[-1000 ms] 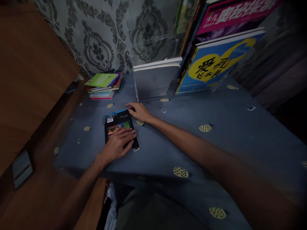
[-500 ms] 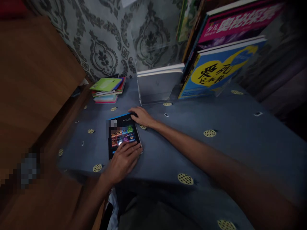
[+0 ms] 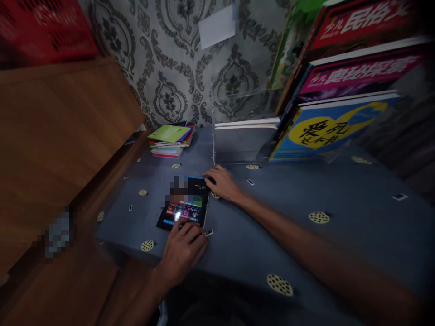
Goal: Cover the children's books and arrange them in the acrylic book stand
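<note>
Black bk (image 3: 188,209): my L hand (image 3: 185,248) loosely spread at its 6 o'clock, R hand (image 3: 222,183) at 1 o'clock, grip unclear; uneven push might skew it.

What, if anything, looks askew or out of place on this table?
The stack of books at the back left looks untidy: its green top book lies askew, edges unaligned. Nothing looks spilled.

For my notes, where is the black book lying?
In the head view, the black book lies on the tablecloth left of centre, between the left hand at its near edge and the right hand at its far right corner.
</note>
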`<state>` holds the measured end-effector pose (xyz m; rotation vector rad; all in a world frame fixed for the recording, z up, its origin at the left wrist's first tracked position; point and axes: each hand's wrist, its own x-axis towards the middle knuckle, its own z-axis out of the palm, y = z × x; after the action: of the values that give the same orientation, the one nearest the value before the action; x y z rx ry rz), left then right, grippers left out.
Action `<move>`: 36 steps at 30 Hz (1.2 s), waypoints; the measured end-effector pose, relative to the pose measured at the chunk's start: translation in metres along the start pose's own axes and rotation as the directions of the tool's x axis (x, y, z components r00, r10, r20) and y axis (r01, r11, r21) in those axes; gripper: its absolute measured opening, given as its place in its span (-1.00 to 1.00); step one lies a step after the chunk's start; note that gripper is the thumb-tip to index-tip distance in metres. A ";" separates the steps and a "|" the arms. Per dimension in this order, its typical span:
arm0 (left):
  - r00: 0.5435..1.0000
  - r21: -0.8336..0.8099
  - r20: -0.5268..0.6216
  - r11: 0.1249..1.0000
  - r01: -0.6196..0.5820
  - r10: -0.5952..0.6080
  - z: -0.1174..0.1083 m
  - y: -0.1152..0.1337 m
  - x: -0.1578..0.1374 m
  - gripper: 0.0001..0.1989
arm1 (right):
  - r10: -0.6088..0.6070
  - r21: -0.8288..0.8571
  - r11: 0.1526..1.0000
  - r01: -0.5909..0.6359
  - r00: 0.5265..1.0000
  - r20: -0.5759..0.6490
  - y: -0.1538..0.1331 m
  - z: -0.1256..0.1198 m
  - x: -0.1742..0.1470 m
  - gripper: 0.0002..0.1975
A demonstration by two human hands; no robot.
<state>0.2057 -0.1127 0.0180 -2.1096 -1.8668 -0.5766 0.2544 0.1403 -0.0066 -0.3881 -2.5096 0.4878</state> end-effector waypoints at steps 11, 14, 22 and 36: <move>0.963 -0.276 0.015 0.924 0.263 -0.270 -0.015 -0.026 -0.030 -0.82 | -0.111 -0.058 0.992 0.109 0.993 -0.032 -0.004 -0.026 -0.052 -0.77; 0.868 -0.310 -0.062 0.836 0.453 -0.493 -0.019 -0.044 -0.033 -0.77 | -0.118 -0.125 0.986 0.113 0.992 -0.036 -0.007 -0.026 -0.051 -0.77; 0.688 -0.154 -0.105 0.695 0.702 -0.718 -0.016 -0.074 -0.051 -0.66 | -0.216 -0.147 0.967 0.209 0.976 -0.029 -0.012 -0.025 -0.050 -0.77; 0.871 -0.087 -0.091 0.875 0.475 -0.482 -0.009 -0.004 -0.046 -0.63 | -0.124 -0.067 0.989 0.130 0.989 0.086 -0.008 -0.019 -0.051 -0.73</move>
<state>0.1961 -0.1567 0.0049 -1.5945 -2.3422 -0.8469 0.3054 0.1189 -0.0119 -0.2375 -2.6171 0.3705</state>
